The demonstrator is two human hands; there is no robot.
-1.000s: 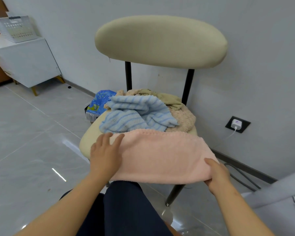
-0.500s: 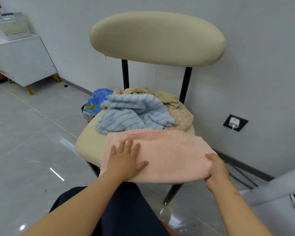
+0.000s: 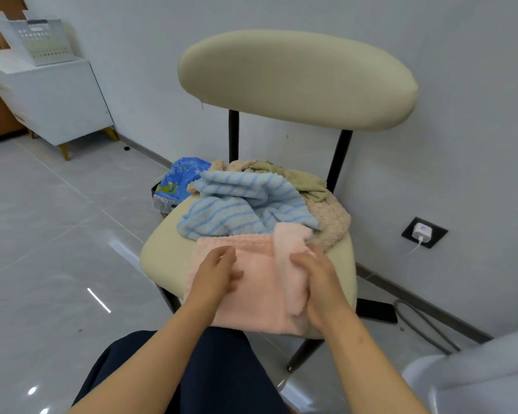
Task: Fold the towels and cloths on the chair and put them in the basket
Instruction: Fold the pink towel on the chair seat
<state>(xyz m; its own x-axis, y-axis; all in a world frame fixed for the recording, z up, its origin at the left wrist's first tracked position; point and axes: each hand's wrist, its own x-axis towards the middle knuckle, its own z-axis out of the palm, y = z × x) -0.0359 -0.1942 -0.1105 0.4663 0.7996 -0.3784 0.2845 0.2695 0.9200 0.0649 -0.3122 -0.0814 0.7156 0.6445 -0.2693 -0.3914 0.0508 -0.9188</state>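
A pink towel (image 3: pixel 260 291) lies on the front of the beige chair seat (image 3: pixel 165 258). Its right end is folded over toward the middle. My left hand (image 3: pixel 214 273) presses flat on the towel's left half. My right hand (image 3: pixel 317 279) grips the folded-over right end. Behind them sits a heap of a blue striped towel (image 3: pixel 240 207), a beige knobbly cloth (image 3: pixel 329 219) and an olive cloth (image 3: pixel 302 177). A white perforated basket (image 3: pixel 39 40) stands on a white cabinet (image 3: pixel 54 100) far to the left.
The chair stands against a grey wall. A blue patterned bag (image 3: pixel 180 180) sits on the floor behind the seat's left side. A wall socket with a charger (image 3: pixel 422 231) and a cable are at the right. A white object (image 3: pixel 473 375) fills the bottom right corner.
My right hand has carried the towel's right end leftward, folding it over the middle. My left hand stayed pressing on the left half.
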